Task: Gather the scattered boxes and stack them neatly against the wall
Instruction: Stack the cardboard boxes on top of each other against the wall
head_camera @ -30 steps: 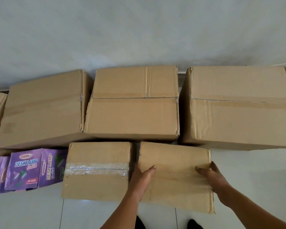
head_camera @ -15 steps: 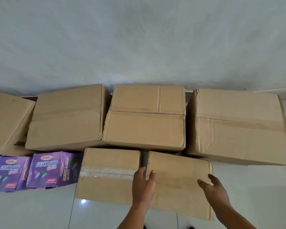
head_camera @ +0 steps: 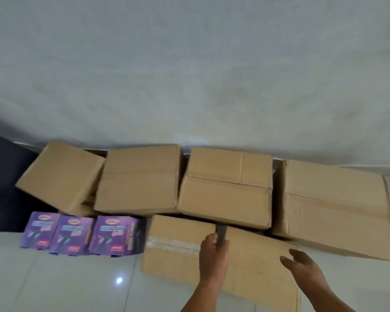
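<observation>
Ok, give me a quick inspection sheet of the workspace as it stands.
Surface: glossy pale tiled floor.
Job's things: four large cardboard boxes in a row along the wall, the leftmost tilted; two smaller cardboard boxes side by side in front.
Clutter: three purple desk lamp boxes, front left.
Hands: left hand at the gap between the two smaller boxes; right hand open over the right one.
Cables: nothing seen.
Surroundings: dark area at far left.

A storage corner, likely a stockroom or shop back room: plain cardboard cartons [head_camera: 225,188] line a bare whitish wall [head_camera: 189,75] at twelve o'clock, standing on glossy pale floor tiles [head_camera: 54,278]. At nine o'clock, three identical purple retail boxes [head_camera: 77,235] (print blurred) sit in a row like stock.
</observation>
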